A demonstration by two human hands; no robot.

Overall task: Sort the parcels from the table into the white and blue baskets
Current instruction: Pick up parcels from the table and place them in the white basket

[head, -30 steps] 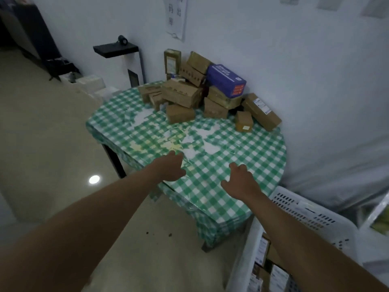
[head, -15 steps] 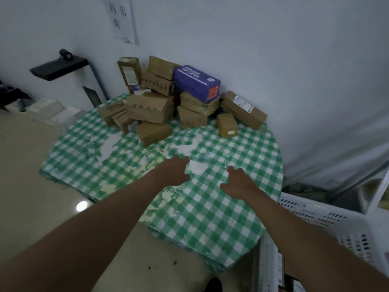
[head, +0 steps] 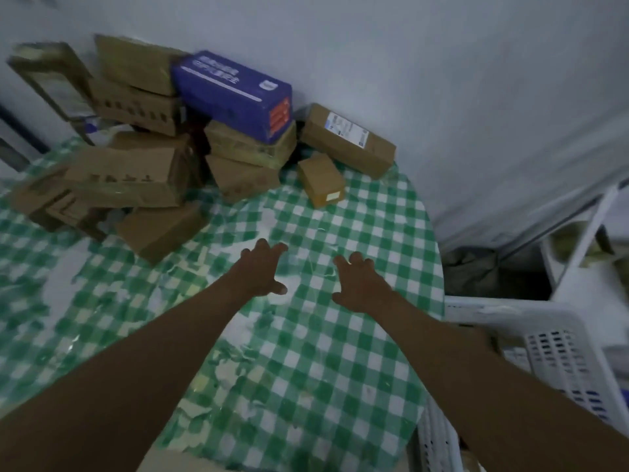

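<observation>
Above the table (head: 340, 369), both hands empty

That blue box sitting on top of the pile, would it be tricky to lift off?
The blue box looks like stiff printed card, so it would probably keep its shape in a grip. It lies tilted on a brown carton, so a push might slide it off. Its smooth-looking surface could be a bit slippery. Weight cannot be judged.
</observation>
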